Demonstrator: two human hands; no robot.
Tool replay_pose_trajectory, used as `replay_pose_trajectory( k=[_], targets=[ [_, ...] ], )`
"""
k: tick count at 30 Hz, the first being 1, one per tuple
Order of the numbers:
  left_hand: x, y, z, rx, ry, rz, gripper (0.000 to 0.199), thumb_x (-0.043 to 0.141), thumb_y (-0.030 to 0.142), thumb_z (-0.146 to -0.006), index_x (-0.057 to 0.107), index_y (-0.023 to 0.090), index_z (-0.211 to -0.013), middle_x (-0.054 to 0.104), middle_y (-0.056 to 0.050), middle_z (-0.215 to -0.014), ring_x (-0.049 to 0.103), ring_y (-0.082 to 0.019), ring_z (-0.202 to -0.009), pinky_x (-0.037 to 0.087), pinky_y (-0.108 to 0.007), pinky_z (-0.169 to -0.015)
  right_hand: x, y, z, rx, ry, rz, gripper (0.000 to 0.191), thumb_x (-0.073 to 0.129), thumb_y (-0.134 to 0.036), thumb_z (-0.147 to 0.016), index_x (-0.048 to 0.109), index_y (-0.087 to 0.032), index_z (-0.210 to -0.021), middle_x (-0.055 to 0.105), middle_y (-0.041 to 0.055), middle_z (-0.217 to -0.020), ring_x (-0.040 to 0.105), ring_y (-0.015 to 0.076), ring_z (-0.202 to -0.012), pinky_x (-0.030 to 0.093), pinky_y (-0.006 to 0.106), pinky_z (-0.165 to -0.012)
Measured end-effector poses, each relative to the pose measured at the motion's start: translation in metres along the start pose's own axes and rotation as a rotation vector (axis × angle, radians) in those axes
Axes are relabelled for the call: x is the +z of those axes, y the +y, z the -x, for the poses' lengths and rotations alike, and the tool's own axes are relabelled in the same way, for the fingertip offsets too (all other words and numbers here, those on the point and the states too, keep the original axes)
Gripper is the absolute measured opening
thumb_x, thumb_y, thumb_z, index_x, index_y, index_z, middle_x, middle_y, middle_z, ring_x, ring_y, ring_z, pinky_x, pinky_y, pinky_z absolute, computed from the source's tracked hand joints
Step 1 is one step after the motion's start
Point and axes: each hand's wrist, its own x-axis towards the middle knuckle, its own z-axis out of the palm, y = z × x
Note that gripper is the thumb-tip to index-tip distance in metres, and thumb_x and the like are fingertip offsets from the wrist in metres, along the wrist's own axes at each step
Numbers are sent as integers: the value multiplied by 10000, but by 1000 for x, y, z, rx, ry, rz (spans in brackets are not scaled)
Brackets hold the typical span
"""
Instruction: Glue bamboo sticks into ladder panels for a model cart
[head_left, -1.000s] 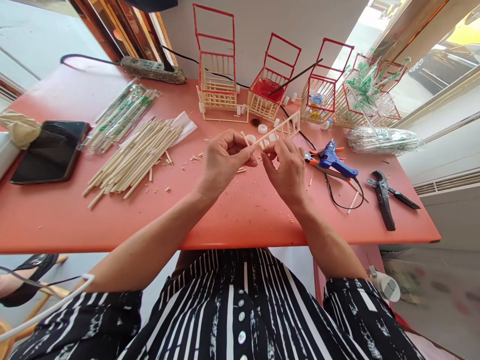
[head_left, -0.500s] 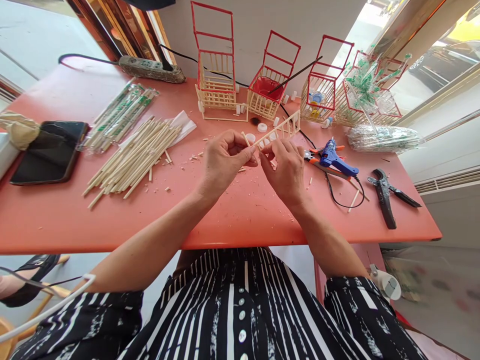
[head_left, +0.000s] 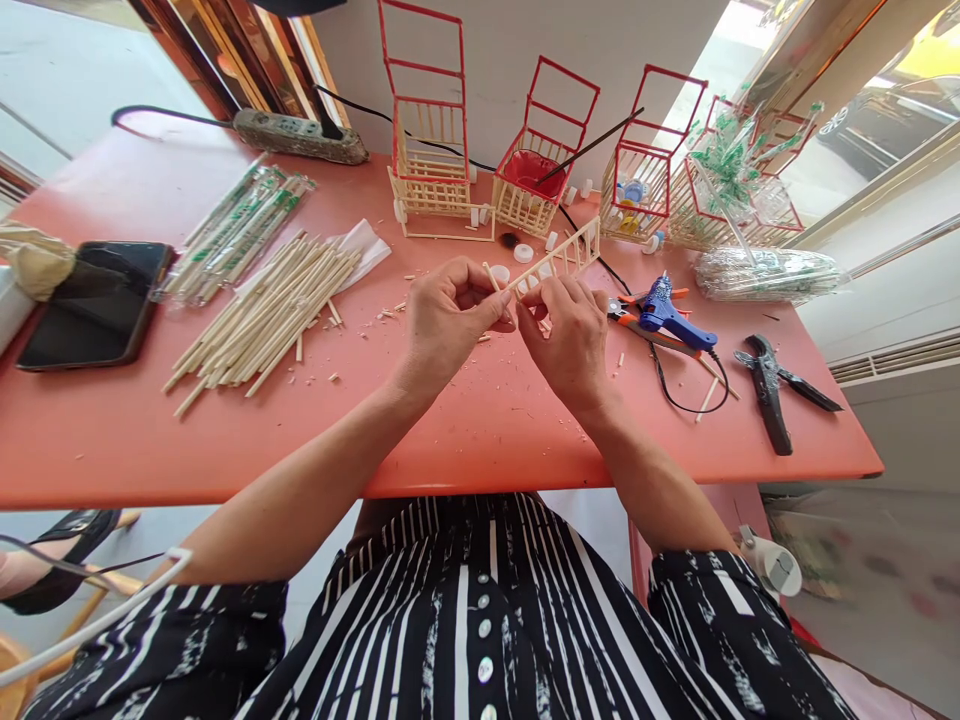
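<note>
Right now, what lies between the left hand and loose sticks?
Head view: wood bits on the table near the left hand, and a white sheet partly under the loose sticks.

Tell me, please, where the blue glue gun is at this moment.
In the head view, the blue glue gun lies on the right part of the red table, between the right hand and the black-handled tool.

Clock centred on hands point(head_left: 566, 330), over red surface point(head_left: 465, 450): thin beige round sticks point(head_left: 262, 320) at 9, black rectangular phone point(head_left: 94, 310) further out; long grey power strip point(head_left: 296, 137) at 10; tall red-and-beige stick-built cart point(head_left: 432, 182) at 11, red bowl point(head_left: 525, 172) inside smaller red-and-beige stick-built cart point(head_left: 525, 208) at 12; blue plastic glue gun point(head_left: 671, 318) at 3, black-handled pliers point(head_left: 770, 400) past it toward 4.
</note>
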Motion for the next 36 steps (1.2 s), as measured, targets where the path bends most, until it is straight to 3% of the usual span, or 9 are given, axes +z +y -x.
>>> replay_pose_trajectory(
  k=[13, 30, 36],
  targets=[
    [-1, 0, -1, 32, 8, -9, 283, 871, 242, -809, 603, 191, -733, 692, 29, -671, 717, -127, -600, 667, -263, -637, -1, 0, -1, -17, 14, -4, 264, 485, -353, -1094, 605, -223, -898, 698, 45, -850, 641, 231, -916, 358, 360, -873],
    [-2, 3, -1, 28, 19, -20, 298, 886, 274, -809, 609, 200, -729, 677, 30, -658, 715, -128, -591, 661, -261, -630, -7, 1, -2, -27, -59, -17, 292, 455, -395, -1118, 629, -216, -967, 718, 56, -919, 645, 240, -944, 350, 374, -881],
    [-1, 5, -1, 24, 25, -14, 321, 883, 261, -802, 582, 201, -707, 705, 26, -715, 708, -117, -598, 658, -247, -613, -5, 0, 0, -19, -21, -15, 323, 433, -408, -1122, 645, -210, -979, 711, 65, -916, 642, 242, -945, 359, 381, -885]
  ],
)
